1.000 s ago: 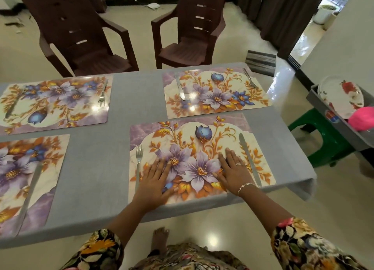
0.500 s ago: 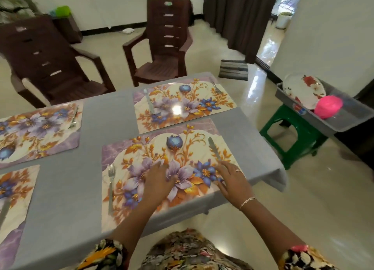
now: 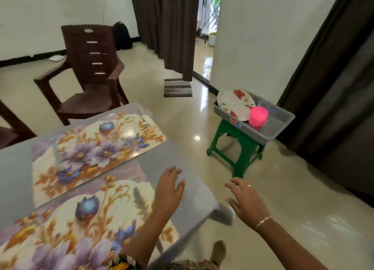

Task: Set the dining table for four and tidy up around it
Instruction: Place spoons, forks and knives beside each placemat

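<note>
The floral plate [image 3: 235, 104] leans on edge at the doorway end of the grey tub [image 3: 283, 126] on the green stool [image 3: 236, 146]. Its face is turned toward the table [image 3: 196, 190] and its long axis runs along the tub, with the upturned pink cup [image 3: 258, 117] just in front. The tub overhangs the stool, so a careless one-sided pull could tip it. The left hand [image 3: 169, 188], over the table corner, and the right hand [image 3: 245, 201], past it, are spread and empty.

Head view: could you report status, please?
Left hand open over grey-clothed table; right hand open beyond its edge. White floral plate in grey plastic tub. Only floor between.
</note>
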Available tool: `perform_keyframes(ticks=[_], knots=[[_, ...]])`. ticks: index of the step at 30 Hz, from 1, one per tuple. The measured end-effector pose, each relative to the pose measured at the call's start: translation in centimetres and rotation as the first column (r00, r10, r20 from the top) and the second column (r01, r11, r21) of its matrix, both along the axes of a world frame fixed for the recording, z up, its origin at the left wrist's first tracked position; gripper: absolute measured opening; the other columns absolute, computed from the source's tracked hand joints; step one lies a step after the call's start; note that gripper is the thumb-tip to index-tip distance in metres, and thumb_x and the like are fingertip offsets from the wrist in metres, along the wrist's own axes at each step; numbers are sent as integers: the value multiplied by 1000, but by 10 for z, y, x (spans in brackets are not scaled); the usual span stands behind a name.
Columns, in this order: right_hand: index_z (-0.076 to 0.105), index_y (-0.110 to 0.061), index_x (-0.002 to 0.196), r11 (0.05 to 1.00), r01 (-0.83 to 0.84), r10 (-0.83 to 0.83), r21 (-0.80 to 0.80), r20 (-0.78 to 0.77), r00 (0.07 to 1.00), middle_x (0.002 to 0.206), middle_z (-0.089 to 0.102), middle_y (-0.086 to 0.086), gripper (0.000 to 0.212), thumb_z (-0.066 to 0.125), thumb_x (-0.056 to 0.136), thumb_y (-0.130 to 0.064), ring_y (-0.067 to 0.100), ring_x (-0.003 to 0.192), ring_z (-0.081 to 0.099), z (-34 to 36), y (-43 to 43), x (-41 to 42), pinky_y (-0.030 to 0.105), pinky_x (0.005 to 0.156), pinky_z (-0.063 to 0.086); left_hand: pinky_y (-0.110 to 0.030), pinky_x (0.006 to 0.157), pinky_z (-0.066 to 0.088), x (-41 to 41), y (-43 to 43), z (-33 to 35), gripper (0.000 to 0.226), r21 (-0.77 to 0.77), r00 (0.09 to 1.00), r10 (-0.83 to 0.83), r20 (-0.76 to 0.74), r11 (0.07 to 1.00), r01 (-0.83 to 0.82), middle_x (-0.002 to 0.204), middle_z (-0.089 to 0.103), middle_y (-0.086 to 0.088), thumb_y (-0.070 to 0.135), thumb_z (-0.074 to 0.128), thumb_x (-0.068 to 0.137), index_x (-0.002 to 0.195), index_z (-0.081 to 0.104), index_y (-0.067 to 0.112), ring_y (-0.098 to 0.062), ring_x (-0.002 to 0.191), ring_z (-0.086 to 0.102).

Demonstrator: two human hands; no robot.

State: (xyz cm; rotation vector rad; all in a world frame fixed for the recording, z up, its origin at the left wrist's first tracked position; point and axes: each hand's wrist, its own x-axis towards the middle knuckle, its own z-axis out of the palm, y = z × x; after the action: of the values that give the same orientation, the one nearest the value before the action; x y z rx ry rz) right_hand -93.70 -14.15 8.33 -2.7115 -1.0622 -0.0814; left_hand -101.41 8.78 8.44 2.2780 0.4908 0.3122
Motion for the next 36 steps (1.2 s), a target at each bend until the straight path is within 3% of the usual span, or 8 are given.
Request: perform_keyframes(ticks=[5, 8, 16, 18, 22, 24, 30, 36], knots=[[58, -25, 102, 998, -34, 34, -48, -14, 999, 98, 65, 0, 55, 86, 55, -33, 13, 77, 65, 6, -36, 95, 21, 63, 53, -23, 89, 37, 93, -31, 3, 30, -56, 998, 53, 43, 997, -50, 113, 62, -6, 26, 50, 87, 108, 65, 9, -20, 107, 56], [64, -25, 99, 997, -13, 13, -75, -2, 1000, 95, 66, -2, 52, 86, 53, -36, 11, 75, 65, 9, -55, 152, 19, 61, 53, -18, 83, 37, 145, -54, 5, 18, -109, 994, 81, 68, 991, -73, 100, 59, 5, 16, 54, 90, 102, 65, 9, -16, 97, 59], [65, -20, 98, 995, 100, -102, -25, -95, 990, 94, 63, 1, 39, 78, 63, -28, 16, 75, 64, 4, -93, 255, 24, 63, 53, -33, 78, 53, 263, -98, 17, 17, -59, 995, -45, 86, 997, 50, 96, 61, 3, 17, 55, 89, 98, 66, 8, -16, 89, 60], [64, -18, 105, 996, 76, -81, -37, -131, 988, 98, 61, 3, 36, 70, 71, -29, 19, 81, 63, 1, -102, 282, 27, 68, 53, -34, 78, 53, 290, -108, 15, 13, -36, 998, -49, 46, 998, 50, 99, 64, -1, 12, 58, 90, 99, 67, 8, -16, 90, 60], [48, -17, 130, 995, 30, -51, -93, -228, 972, 125, 47, 5, 41, 50, 91, -29, 23, 110, 49, 2, -119, 344, 30, 94, 41, -31, 81, 52, 338, -131, 8, 12, -13, 999, -39, -14, 999, 38, 100, 66, 1, 14, 57, 91, 98, 66, 11, -14, 93, 60], [45, -19, 131, 996, 49, -65, -71, -252, 965, 127, 46, 3, 39, 46, 94, -30, 21, 114, 45, 0, -127, 378, 28, 96, 38, -24, 80, 49, 363, -145, 4, 12, 26, 996, -60, -59, 998, 61, 100, 67, 1, 16, 56, 91, 97, 66, 12, -14, 94, 61], [45, -21, 130, 989, 146, -144, -26, -385, 912, 123, 48, 3, 37, 44, 95, -32, 18, 110, 48, -14, -140, 447, 25, 91, 40, -13, 82, 36, 442, -176, 0, 22, 193, 947, -230, -224, 942, 274, 114, 62, 2, 23, 48, 96, 111, 62, 15, -12, 104, 55], [47, -19, 128, 986, 135, -166, -99, -480, 862, 126, 47, 5, 36, 45, 94, -31, 22, 115, 47, -35, -143, 507, 29, 93, 38, -29, 94, 42, 548, -177, -35, 29, 308, 770, -462, -440, 728, 613, 121, 59, -5, 19, 44, 96, 118, 60, 12, -21, 114, 52]])
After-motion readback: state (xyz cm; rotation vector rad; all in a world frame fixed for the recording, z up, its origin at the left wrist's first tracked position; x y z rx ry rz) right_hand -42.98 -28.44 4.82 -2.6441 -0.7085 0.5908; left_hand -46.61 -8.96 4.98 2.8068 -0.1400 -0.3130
